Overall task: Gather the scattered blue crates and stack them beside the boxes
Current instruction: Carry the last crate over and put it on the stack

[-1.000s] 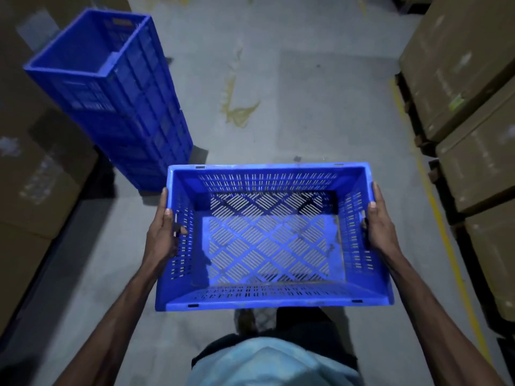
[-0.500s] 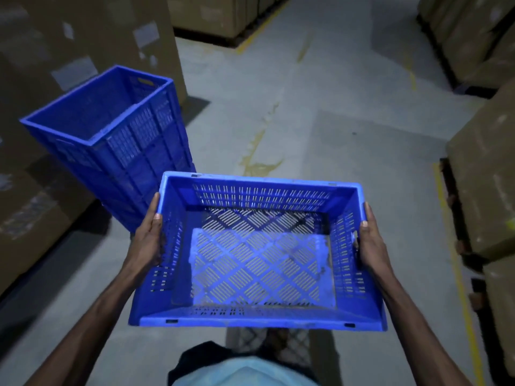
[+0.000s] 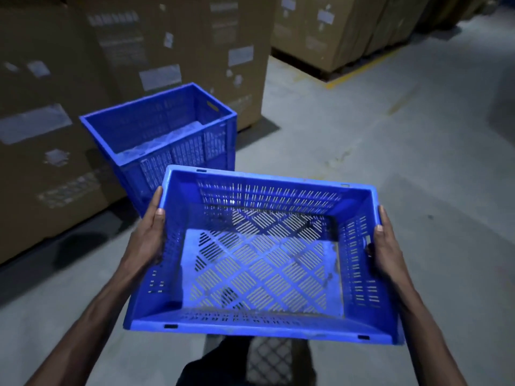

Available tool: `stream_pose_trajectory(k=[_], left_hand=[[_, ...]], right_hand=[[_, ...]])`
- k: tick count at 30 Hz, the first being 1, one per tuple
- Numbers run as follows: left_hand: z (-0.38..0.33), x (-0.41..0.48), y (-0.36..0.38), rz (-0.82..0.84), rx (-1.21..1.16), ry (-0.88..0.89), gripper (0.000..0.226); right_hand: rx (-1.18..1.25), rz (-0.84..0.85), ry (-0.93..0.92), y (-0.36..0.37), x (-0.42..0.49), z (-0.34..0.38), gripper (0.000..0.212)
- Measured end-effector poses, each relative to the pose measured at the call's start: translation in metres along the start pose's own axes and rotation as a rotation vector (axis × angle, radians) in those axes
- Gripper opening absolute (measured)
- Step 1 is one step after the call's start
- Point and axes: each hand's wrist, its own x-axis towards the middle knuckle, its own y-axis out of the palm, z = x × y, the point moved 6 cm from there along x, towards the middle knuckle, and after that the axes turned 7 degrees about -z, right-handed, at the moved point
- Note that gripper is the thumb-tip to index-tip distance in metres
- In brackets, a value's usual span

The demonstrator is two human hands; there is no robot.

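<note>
Blue crate, empty and open side up, is held in the air just in front of and to the right of the stack of blue crates. Its far left corner now covers the stack's lower front, where half a second ago that corner only reached the stack's side. The left hand grips the crate's left wall with the thumb lying along the rim. The right hand grips the right wall the same way, with fingertips showing through the handle slot. Both holds are unchanged. The stack now sits higher in the view and looks more upright than before. Directly behind and to the left of the stack stand tall cardboard boxes, more of them in view than before. The concrete floor stretches to the right of the stack.
</note>
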Motion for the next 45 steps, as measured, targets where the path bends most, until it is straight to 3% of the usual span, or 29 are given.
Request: stream_pose_trajectory(k=[2,5,11,18,23,33,40,45], left_hand=[[-0.017,0.039,0.0,-0.033,-0.01,0.001,0.052],[-0.053,0.093,-0.013,-0.1,-0.004,0.014,0.049],[-0.104,0.205,-0.057,-0.225,0.048,0.009,0.042],[-0.084,0.292,-0.112,-0.497,-0.031,-0.126,0.041],[-0.079,0.34,-0.142,-0.588,0.067,-0.222,0.053],[-0.04,0.404,-0.162,-0.82,-0.013,-0.411,0.061],[-0.018,0.438,-0.168,-0.779,0.038,-0.495,0.068],[-0.012,0.457,-0.174,-0.724,0.102,-0.505,0.071]], right_hand=[[0.046,0.054,0.009,0.033,0.055,0.012,0.064],[0.073,0.121,-0.037,0.089,0.132,0.057,0.032],[0.132,0.305,-0.143,0.202,0.266,0.175,0.043],[0.059,0.515,-0.228,0.349,0.371,0.286,0.051],[0.144,0.683,-0.218,0.458,0.41,0.347,0.051],[0.194,0.964,-0.205,0.629,0.443,0.429,0.055],[0.137,1.018,-0.144,0.679,0.451,0.436,0.056],[0.08,0.961,-0.228,0.688,0.453,0.443,0.056]])
